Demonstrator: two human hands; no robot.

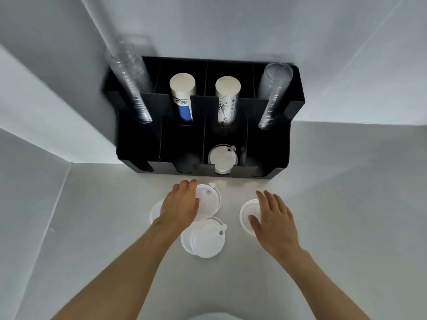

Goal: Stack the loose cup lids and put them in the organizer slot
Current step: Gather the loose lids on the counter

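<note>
Several white cup lids lie loose on the pale counter in front of a black organizer (272, 155). My left hand (182, 204) rests over one lid (209, 199), fingers spread across its left side; another lid (155, 211) peeks out from under my wrist. Two overlapping lids (205, 239) lie just below that hand. My right hand (272, 218) hovers open over a separate lid (246, 212), covering its right half. One lid (221, 158) sits inside the organizer's third lower slot.
The organizer's upper slots hold two paper cup stacks (182, 98) (227, 100) and clear plastic cup stacks at the left (129, 82) and right (272, 93). White walls close in behind and to the left. The other lower slots look dark.
</note>
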